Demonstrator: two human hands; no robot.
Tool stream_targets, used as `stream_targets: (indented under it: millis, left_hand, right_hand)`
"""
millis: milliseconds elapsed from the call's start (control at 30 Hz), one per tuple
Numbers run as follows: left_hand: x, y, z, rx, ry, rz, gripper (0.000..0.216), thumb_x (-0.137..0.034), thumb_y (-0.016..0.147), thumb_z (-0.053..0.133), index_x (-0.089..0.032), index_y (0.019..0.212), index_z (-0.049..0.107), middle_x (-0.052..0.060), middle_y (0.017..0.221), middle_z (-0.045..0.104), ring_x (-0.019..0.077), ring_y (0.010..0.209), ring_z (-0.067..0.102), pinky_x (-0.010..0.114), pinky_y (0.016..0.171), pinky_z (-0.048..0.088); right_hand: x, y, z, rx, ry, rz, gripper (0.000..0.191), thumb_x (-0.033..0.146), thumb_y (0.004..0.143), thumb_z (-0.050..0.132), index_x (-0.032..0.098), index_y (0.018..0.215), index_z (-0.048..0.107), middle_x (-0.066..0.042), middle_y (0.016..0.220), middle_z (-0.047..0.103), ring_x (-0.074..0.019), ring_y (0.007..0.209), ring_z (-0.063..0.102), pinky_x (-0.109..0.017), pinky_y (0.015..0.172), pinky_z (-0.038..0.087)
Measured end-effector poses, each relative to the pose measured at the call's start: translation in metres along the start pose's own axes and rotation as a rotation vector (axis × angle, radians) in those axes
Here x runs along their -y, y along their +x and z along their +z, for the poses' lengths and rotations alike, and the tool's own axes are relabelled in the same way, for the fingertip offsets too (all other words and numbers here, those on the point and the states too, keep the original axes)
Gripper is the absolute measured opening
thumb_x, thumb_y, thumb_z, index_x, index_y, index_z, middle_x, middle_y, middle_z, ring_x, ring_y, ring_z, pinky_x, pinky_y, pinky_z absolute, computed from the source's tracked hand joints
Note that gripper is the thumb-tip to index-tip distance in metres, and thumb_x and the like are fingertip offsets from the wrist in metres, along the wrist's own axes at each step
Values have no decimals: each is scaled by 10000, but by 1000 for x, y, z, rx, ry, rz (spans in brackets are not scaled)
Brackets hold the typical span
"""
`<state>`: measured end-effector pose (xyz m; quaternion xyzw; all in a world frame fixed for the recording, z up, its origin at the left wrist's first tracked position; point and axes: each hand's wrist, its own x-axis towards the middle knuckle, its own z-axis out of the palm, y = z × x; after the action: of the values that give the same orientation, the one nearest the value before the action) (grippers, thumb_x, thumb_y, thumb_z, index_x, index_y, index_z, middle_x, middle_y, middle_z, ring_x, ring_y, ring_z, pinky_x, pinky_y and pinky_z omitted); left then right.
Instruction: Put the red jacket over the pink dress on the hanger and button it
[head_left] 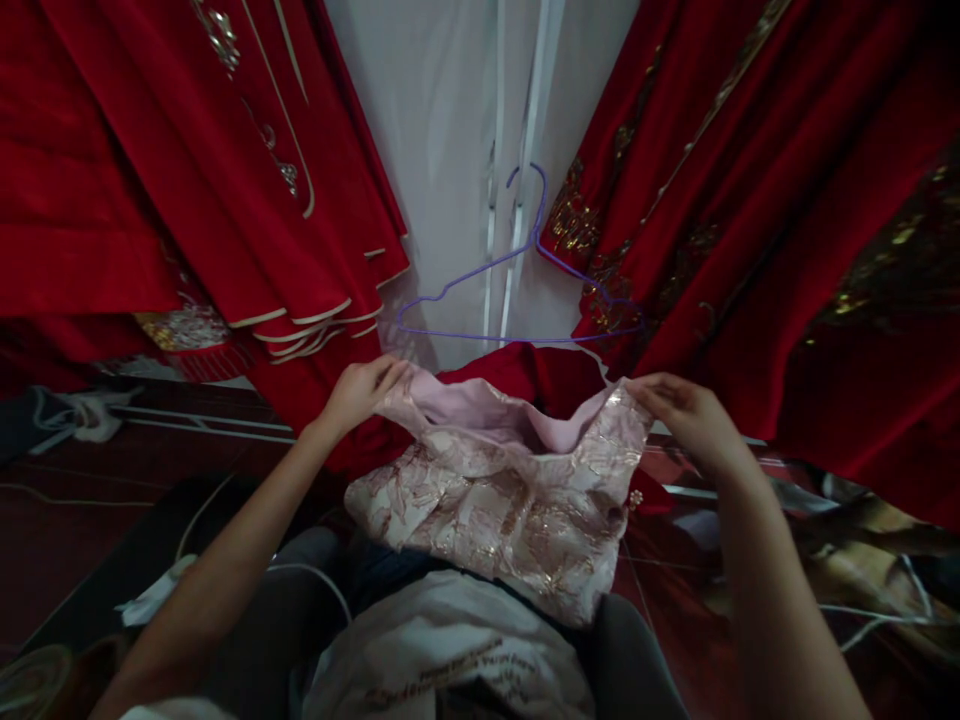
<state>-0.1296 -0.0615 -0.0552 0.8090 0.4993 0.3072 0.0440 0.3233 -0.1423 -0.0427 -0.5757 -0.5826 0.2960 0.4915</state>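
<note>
A pink and gold brocade garment (510,500) hangs spread between my two hands in front of me. My left hand (364,390) is closed, pinching the garment's left upper edge. My right hand (682,410) is closed on its right upper corner. The pale pink lining shows at the open top. Just above and behind the garment hangs a thin purple wire hanger (517,290), bare, clear of both hands.
Red embroidered garments (195,170) hang at the left and more red garments (765,230) at the right, with a white surface (450,120) between them. Dark reddish floor (82,520) with white cables lies below. A white plastic bag (450,650) rests on my lap.
</note>
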Motion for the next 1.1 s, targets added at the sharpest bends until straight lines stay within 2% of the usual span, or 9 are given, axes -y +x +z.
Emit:
stream_targets:
  millis: [100, 200, 333, 433, 500, 567, 700, 867, 1100]
  left_hand:
    - [-44, 1, 0, 22, -96, 239, 329, -412, 967, 436, -183, 879, 655, 37, 812, 660, 144, 748, 623, 251, 702, 468]
    - [-90, 19, 8, 5, -140, 459, 284, -365, 968, 451, -191, 897, 664, 73, 1041, 640, 171, 997, 604, 323, 902, 485]
    - [-121, 54, 42, -36, -17, 565, 274, -355, 954, 475, -215, 859, 691, 79, 1322, 548, 234, 1251, 484, 504, 1120, 331]
    - [-120, 67, 81, -74, 79, 519, 260, -359, 920, 532, -212, 797, 709, 110, 1288, 555, 291, 1271, 449, 623, 1150, 212]
    - [-113, 65, 102, -122, 134, 453, 240, -351, 906, 553, -211, 804, 719, 120, 1130, 597, 280, 1165, 506, 621, 1151, 215]
    - [-105, 55, 111, -214, 159, 368, 239, -351, 909, 544, -215, 824, 722, 103, 1000, 594, 260, 1073, 524, 601, 1151, 237]
    - [-92, 36, 94, -322, 135, 308, 266, -339, 926, 510, -220, 790, 705, 69, 916, 568, 229, 999, 514, 579, 1149, 257]
    - [-81, 33, 68, -300, 155, 350, 276, -297, 922, 502, -195, 743, 686, 56, 876, 550, 210, 959, 519, 538, 1128, 312]
    - [-103, 28, 79, -311, 184, 349, 263, -334, 925, 511, -215, 783, 697, 73, 899, 579, 229, 965, 529, 521, 1090, 330]
  right_hand:
    - [24, -3, 14, -32, 24, -32, 383, 532, 722, 730, 188, 886, 687, -50, 811, 707, -144, 670, 629, -230, 575, 495]
    - [41, -2, 31, -15, 4, -85, 344, 504, 759, 700, 187, 892, 691, -51, 833, 703, -147, 682, 619, -239, 583, 493]
    - [34, -4, 45, -100, -8, -127, 288, 476, 772, 683, 205, 868, 693, -37, 821, 698, -161, 699, 622, -255, 596, 497]
    - [13, -4, 40, -157, 3, -70, 290, 468, 753, 692, 199, 862, 698, -44, 802, 698, -171, 687, 626, -262, 572, 494]
    - [1, -4, 30, -255, 21, -11, 297, 453, 720, 710, 193, 864, 705, -46, 778, 695, -173, 664, 623, -262, 547, 487]
    - [-8, -3, 20, -388, 33, 31, 289, 428, 693, 723, 193, 862, 711, -48, 768, 695, -175, 645, 617, -267, 536, 481]
    - [-11, -2, 8, -557, 72, 33, 230, 361, 681, 742, 200, 843, 723, -75, 809, 708, -188, 675, 618, -284, 569, 477]
    - [-2, -5, 14, -555, 120, 6, 259, 364, 694, 742, 182, 878, 727, -81, 822, 708, -179, 675, 607, -290, 595, 465]
    - [21, -14, 22, -564, 136, -108, 242, 370, 733, 733, 186, 888, 721, -58, 831, 698, -171, 718, 617, -268, 633, 482]
